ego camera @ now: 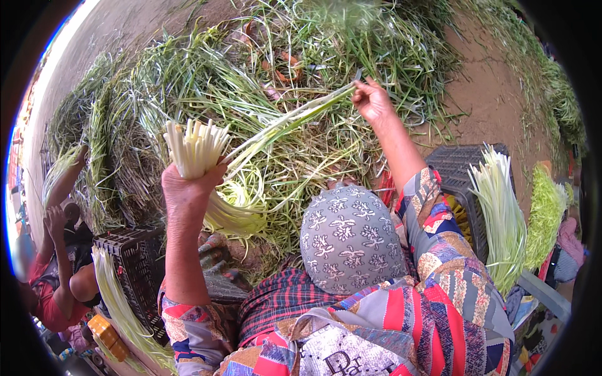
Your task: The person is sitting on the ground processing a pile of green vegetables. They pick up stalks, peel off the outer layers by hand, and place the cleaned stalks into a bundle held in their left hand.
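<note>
My left hand (194, 181) is closed around a thick bundle of white-stalked greens (196, 143), which look like blanched chives. The cut white ends point up, and pale yellow-green leaves hang below the fist. My right hand (373, 98), raised and stretched forward, pinches the far end of a few long leaves (301, 115). These leaves run taut and slanting from beside the bundle to my fingertips. Between my arms is a rounded grey cloth with a white leaf print (352, 239).
Loose green leaves (263, 98) lie heaped on the brown ground. Black plastic crates (134, 263) stand at both sides, with long pale bundles (501, 221) against them. A person in a red shirt (59, 301) sits at the left, and a metal bar (545, 293) is at the lower right.
</note>
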The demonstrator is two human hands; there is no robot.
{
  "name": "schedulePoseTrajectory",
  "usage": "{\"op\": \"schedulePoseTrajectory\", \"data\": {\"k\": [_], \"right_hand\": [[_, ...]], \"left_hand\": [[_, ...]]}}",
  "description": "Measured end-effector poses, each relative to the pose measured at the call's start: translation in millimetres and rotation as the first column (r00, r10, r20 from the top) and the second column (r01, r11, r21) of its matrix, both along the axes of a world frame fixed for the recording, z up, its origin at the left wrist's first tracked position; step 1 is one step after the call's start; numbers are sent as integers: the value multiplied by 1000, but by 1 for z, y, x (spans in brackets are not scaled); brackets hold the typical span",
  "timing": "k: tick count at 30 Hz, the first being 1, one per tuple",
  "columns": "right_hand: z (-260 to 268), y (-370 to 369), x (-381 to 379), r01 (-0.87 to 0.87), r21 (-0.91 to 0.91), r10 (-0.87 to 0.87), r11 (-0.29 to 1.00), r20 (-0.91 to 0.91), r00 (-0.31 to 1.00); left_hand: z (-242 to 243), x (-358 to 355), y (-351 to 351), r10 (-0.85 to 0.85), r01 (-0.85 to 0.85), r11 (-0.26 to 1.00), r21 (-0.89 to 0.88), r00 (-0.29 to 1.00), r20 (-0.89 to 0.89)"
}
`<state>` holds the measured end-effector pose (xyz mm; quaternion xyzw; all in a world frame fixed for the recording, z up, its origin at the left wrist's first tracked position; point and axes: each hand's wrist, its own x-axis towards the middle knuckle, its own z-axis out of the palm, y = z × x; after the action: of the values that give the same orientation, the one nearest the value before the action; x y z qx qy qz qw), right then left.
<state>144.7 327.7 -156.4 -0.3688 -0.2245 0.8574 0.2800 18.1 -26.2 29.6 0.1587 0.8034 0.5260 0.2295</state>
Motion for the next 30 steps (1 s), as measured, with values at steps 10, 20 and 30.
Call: {"op": "schedulePoseTrajectory", "data": {"k": [10, 20, 30], "right_hand": [[-39, 39, 78, -425, 607, -481, 672, 793, 373], [100, -130, -21, -824, 557, 914, 107, 271, 302], [86, -79, -7, -561, 818, -55, 127, 570, 820]], "left_hand": [[8, -5, -12, -95, 88, 987, -135, 994, -49], [9, -13, -23, -93, 86, 989, -122, 994, -54], [-8, -14, -22, 53, -162, 953, -257, 921, -387]]}}
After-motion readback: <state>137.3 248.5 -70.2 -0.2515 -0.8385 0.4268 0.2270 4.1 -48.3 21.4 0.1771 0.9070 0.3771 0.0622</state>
